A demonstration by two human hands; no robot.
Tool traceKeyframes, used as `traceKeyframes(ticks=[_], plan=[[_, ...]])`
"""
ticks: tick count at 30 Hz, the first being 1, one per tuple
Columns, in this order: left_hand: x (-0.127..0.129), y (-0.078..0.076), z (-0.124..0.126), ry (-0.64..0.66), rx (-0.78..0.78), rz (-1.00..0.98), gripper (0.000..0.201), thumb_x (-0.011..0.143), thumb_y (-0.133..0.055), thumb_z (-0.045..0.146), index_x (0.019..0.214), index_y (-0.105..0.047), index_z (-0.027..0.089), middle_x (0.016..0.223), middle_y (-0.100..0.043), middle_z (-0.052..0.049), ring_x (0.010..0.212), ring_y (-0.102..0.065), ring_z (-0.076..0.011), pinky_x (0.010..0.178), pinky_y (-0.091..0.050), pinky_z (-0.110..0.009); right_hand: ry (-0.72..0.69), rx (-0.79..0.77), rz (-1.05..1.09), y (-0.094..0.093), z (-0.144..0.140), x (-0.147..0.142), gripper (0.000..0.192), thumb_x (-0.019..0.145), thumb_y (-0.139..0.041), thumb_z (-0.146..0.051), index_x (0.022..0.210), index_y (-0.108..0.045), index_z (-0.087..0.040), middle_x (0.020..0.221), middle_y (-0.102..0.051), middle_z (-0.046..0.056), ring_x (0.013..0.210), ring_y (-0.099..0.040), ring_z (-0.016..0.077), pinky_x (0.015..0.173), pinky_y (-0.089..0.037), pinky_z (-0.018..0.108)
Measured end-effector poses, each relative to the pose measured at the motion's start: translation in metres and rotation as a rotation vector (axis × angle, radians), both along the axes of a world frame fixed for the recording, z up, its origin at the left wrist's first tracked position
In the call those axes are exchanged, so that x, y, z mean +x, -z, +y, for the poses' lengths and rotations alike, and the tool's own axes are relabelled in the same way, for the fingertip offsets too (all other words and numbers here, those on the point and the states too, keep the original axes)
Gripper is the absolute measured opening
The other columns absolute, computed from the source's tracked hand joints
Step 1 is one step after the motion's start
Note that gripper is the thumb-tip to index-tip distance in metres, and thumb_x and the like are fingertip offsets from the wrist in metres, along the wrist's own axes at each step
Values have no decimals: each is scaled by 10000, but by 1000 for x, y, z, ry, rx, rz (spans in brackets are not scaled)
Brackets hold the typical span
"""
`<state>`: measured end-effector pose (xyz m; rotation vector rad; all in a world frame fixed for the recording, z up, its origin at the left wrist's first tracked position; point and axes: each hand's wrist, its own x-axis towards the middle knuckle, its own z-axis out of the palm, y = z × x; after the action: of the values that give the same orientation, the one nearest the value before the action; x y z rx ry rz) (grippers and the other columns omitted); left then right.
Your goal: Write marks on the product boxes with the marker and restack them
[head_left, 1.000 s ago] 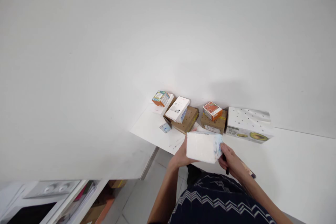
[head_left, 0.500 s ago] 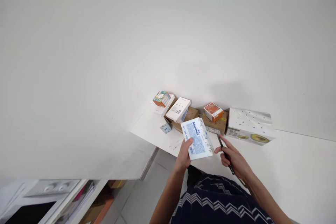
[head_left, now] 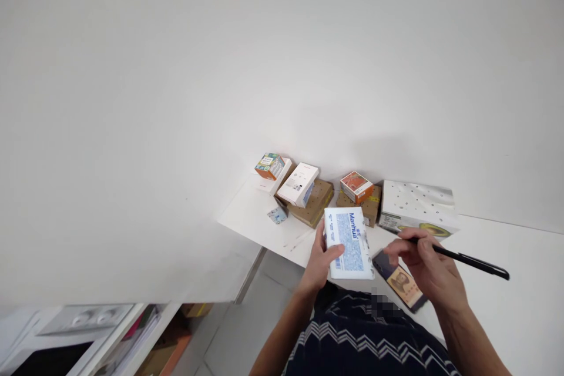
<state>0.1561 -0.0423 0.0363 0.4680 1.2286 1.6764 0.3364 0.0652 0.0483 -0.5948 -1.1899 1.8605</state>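
Observation:
My left hand (head_left: 321, 264) is closed on the side of a soft white and blue pack of tissues (head_left: 348, 244) marked "Manhua", thumb on its front. A black pen (head_left: 473, 261) is held in my right hand (head_left: 434, 276), its long end pointing out to the right. Partly covered by that hand, a dark phone (head_left: 384, 266) with a tan picture on it lies on the white table (head_left: 497, 317). The pen is apart from the tissue pack.
Along the wall stand a white box with avocado pictures (head_left: 416, 197), a small orange box (head_left: 356, 187) on a brown carton (head_left: 372, 211), white boxes (head_left: 297, 182) on another brown carton (head_left: 312, 205), and an orange-blue box (head_left: 268, 166). A small patterned packet (head_left: 277, 215) lies near the table's left edge.
My left hand has brought the tissue pack right and slightly down, more upright. My right hand has moved right and turned, swinging the pen outward. The phone now shows beneath it.

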Motion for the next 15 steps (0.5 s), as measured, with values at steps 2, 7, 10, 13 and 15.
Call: traceKeyframes(ticks=[2,7,10,13,15], plan=[[4,1,1,22,7,19,869,652,-794,270,1409,-369,232,1256,-624,-112,1112,-597,-307,848,-510,-372,21,50,9,-1,-7,-6,339,870,-499,-575,944,-631,-272,663,-675,51,549,-563,195,566,-475,361],[10,8,0,55,-79,39,937,679,-770,267,1466,-263,245,1264,-603,-117,1017,-619,-267,787,-501,-340,0,187,-140,-2,-17,-21,326,895,-508,-512,975,-665,-237,722,-646,52,711,-621,211,685,-521,362],[12,9,-1,77,-101,69,937,699,-750,266,1480,-232,263,1295,-580,-115,1018,-615,-261,788,-493,-337,-27,297,-269,2,-19,-29,252,872,-579,-445,1001,-656,-243,794,-667,53,761,-639,212,656,-525,326],[13,8,-2,66,-131,96,939,698,-742,248,1484,-227,256,1330,-552,-122,1068,-595,-272,816,-487,-341,45,413,-337,12,-20,-36,217,885,-562,-409,989,-645,-238,870,-687,74,761,-649,209,637,-524,317],[13,7,-3,54,-151,112,934,692,-741,236,1480,-241,260,1324,-557,-116,1087,-589,-271,846,-480,-344,112,475,-370,19,-21,-40,194,897,-541,-385,970,-638,-234,846,-683,72,754,-652,208,637,-520,316]])
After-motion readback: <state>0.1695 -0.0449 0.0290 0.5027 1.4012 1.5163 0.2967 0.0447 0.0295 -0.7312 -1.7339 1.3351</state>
